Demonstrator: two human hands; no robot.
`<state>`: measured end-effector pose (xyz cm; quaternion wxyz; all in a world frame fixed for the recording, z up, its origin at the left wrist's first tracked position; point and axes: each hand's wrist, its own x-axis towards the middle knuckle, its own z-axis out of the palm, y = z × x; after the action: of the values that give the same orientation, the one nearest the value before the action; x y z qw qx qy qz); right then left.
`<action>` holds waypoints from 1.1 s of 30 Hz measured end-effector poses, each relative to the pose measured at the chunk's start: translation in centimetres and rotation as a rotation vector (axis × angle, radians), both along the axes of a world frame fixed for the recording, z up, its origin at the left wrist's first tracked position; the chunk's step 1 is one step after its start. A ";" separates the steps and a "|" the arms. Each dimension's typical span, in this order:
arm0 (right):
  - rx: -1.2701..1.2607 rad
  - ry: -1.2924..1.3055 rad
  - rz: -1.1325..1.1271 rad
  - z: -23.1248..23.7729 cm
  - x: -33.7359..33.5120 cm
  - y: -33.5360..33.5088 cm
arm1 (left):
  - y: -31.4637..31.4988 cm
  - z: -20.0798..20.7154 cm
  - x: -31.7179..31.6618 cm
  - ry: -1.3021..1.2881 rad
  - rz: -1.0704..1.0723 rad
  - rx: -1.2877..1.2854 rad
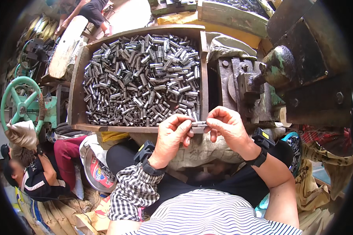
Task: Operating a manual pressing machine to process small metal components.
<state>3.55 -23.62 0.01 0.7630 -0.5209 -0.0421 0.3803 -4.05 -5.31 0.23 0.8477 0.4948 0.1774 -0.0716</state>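
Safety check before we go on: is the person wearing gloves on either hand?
No, the left hand and right hand are both bare, pinching a small metal piece by the near edge of the tray.

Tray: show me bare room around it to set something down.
Bare-looking: the pale board outside the tray's left wall, and the bright ground past its far rim, beside a co-worker's leg. A narrow dark gap separates its right wall from the machine. Crowded: inside, metal tubes are heaped; over the near rim, the left hand and right hand hold a metal piece.
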 end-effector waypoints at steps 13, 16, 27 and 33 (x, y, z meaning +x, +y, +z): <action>0.048 -0.056 -0.033 -0.3 -0.6 0.3 | -0.1 -0.1 0.0 0.035 -0.003 -0.112; 0.049 -0.047 -0.026 -0.2 -0.5 0.2 | -0.4 -0.1 -0.1 0.066 0.013 -0.111; 0.150 0.130 0.046 0.2 0.1 -0.1 | -1.5 0.4 -0.1 -0.015 -0.123 -0.247; 0.156 0.079 0.177 0.9 -0.5 -0.4 | -0.9 0.2 -0.3 -0.125 -0.305 -0.230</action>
<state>3.06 -23.97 0.87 0.7657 -0.4388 -0.0872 0.4621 -4.30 -6.19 0.43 0.8871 0.4196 0.0381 -0.1883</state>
